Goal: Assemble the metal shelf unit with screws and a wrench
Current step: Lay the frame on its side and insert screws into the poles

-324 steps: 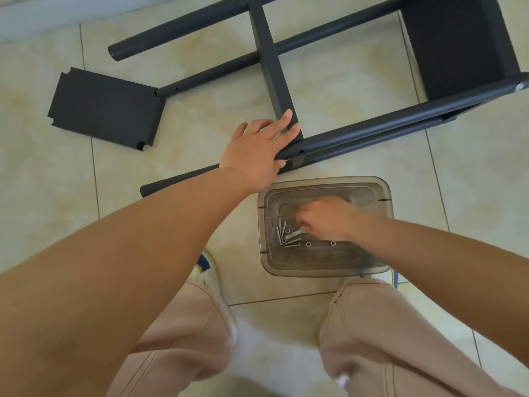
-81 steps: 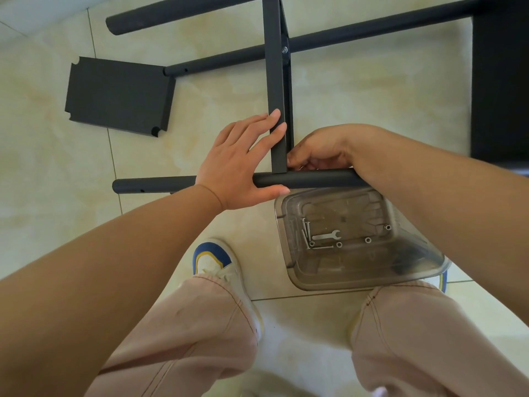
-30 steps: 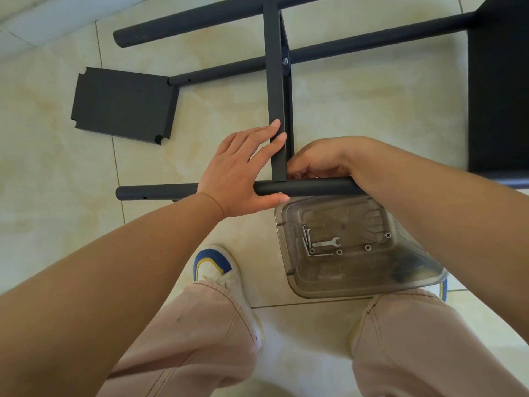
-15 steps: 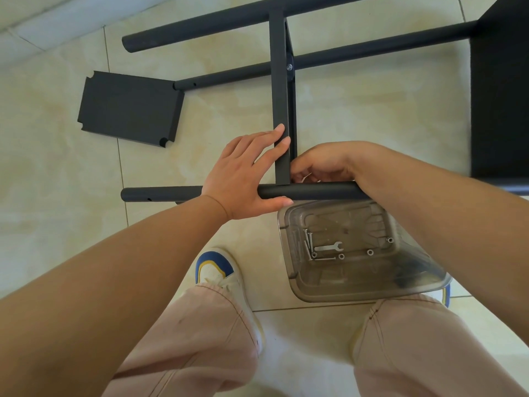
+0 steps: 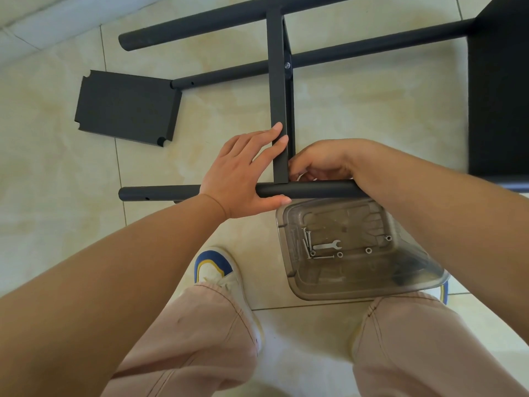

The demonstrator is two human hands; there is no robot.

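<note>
The black metal shelf frame lies on its side on the tiled floor. My left hand (image 5: 243, 173) rests over the near pole (image 5: 320, 192), its straight fingers pressed against the shelf panel standing on edge (image 5: 278, 96) and its thumb under the pole. My right hand (image 5: 317, 161) is curled at the corner where panel and pole meet. Its fingertips pinch a small screw that is almost wholly hidden. A screw head (image 5: 286, 65) shows at the panel's far joint. The small wrench (image 5: 327, 245) and loose screws (image 5: 307, 243) lie in the clear tray (image 5: 423, 285).
A loose black shelf panel (image 5: 126, 107) lies flat at the left. Another fitted panel (image 5: 501, 96) fills the right edge. Two far poles (image 5: 229, 20) cross the top. Small washers or nuts (image 5: 368, 250) sit in the tray. My shoes and knees are below.
Over ten seconds my right hand left the tray and came to the panel's near corner. In the last second both hands keep their places; only the view shifts slightly.
</note>
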